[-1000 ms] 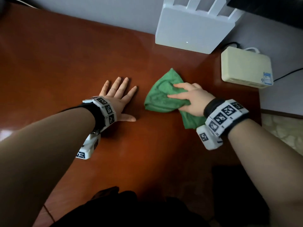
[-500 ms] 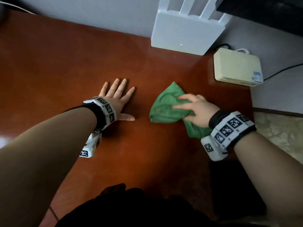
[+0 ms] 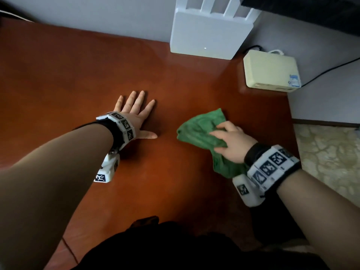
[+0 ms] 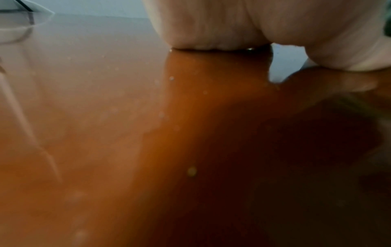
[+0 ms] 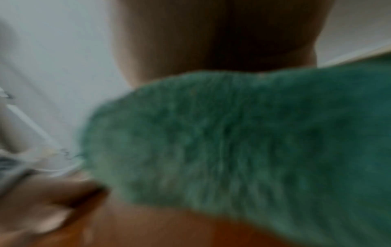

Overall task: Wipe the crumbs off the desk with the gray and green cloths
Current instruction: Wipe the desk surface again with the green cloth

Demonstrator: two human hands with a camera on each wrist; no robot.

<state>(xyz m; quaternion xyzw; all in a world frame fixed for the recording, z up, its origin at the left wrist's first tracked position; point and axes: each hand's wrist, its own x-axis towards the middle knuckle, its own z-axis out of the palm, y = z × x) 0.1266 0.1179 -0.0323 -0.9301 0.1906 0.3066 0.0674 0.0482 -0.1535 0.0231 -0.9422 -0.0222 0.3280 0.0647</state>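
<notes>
My right hand [image 3: 231, 141] grips a bunched green cloth [image 3: 198, 129] and holds it down on the reddish-brown desk [image 3: 78, 75], right of centre. The cloth [image 5: 232, 142] fills the blurred right wrist view, under my palm. Left of the cloth, my left hand [image 3: 136, 112] lies flat on the desk with fingers spread and holds nothing. Small pale crumbs [image 4: 192, 171] dot the glossy desk in the left wrist view, near the heel of my left hand [image 4: 211, 25]. No gray cloth is in view.
A white router [image 3: 210, 36] stands against the back wall. A beige box [image 3: 270, 71] with cables sits at the back right corner. The desk's right edge runs just right of my right hand, with patterned floor [image 3: 327, 152] beyond.
My right hand has dragged the green cloth across the desk toward me and slightly right. The left hand has stayed flat in place.
</notes>
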